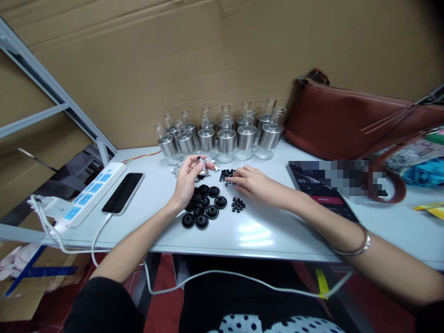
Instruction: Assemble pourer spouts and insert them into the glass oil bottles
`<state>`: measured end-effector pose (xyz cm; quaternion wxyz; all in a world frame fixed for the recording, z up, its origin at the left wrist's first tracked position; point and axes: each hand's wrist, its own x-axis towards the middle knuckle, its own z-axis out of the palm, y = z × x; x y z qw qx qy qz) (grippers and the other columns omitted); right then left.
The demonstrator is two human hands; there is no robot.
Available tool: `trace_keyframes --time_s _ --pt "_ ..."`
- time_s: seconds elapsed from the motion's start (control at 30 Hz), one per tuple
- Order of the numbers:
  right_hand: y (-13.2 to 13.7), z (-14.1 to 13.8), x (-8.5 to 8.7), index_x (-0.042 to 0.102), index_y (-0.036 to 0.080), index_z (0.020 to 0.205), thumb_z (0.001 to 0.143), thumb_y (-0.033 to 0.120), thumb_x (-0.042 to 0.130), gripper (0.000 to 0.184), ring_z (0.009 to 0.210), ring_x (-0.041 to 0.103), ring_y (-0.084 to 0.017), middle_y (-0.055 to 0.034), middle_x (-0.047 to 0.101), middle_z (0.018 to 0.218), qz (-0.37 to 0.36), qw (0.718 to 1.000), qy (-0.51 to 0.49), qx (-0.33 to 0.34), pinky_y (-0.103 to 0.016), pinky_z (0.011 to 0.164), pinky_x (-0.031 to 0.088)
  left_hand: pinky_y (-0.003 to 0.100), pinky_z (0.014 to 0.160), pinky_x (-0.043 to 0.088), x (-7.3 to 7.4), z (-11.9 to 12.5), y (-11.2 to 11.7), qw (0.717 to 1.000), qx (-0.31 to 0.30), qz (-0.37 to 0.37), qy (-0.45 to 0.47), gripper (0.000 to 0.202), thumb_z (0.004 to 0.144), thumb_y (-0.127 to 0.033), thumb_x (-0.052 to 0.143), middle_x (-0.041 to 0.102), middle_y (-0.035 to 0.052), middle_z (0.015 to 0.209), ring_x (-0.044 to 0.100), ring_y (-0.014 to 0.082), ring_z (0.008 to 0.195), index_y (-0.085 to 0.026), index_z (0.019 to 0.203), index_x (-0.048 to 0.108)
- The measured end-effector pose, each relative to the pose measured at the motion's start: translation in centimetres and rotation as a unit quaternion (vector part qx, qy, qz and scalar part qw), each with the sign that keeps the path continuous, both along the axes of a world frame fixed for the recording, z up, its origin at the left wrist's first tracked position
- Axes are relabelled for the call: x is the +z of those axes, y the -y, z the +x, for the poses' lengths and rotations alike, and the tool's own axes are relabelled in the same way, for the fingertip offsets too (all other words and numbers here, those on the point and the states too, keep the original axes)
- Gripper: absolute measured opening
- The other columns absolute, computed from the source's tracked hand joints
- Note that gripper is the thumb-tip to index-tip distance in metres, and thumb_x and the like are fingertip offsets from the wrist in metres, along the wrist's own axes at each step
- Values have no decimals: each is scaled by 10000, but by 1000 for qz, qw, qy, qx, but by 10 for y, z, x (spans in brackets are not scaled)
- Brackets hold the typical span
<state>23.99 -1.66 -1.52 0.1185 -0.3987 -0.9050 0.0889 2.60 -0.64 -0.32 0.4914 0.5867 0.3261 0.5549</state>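
My left hand [189, 178] is closed around a small silver metal spout [203, 169] with a black tip, held just above the table. More pale, shiny parts lie behind that hand, partly hidden. With its fingers drawn together, my right hand [252, 181] reaches to a cluster of small black pieces [227, 173]; anything between the fingertips is too small to make out. Round black stepped stoppers [212, 212] lie in a heap beside and below my left hand. Below my right hand is a group of tiny black rings [238, 204].
Glass bottles with metal bands [226, 141] stand in two rows at the back. To the left are a power strip [92, 194] and a charging phone [124, 193]. A tablet [322, 189] and a brown bag [333, 122] lie right. A white cable [239, 276] hangs across the front.
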Motion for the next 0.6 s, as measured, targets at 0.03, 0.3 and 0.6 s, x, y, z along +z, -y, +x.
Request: trace_keyframes --time_s 0.03,0.3,0.6 --pt "0 0 0 578 124 1266 937 257 346 424 967 465 -291 -164 582 1034 -3 1000 5 -3 -453 825 415 279 757 461 0 0 0 1000 -1 0 1 213 811 -331 588 689 23 794 625 141 777 -178 946 528" --pt "4 -2 0 569 178 1282 959 344 306 448 987 434 -296 -159 568 1101 -10 1000 9 9 -441 810 378 276 746 465 -2 -1 -2 1000 -8 0 7 230 797 -348 603 668 7 770 620 138 750 -180 938 532" --pt "4 -6 1 665 165 1033 937 379 421 338 990 473 -276 -122 604 1047 -35 999 3 -13 -416 823 350 266 732 469 -3 -1 -3 1000 -6 -3 5 196 812 -320 586 664 4 775 620 127 735 -177 936 535"
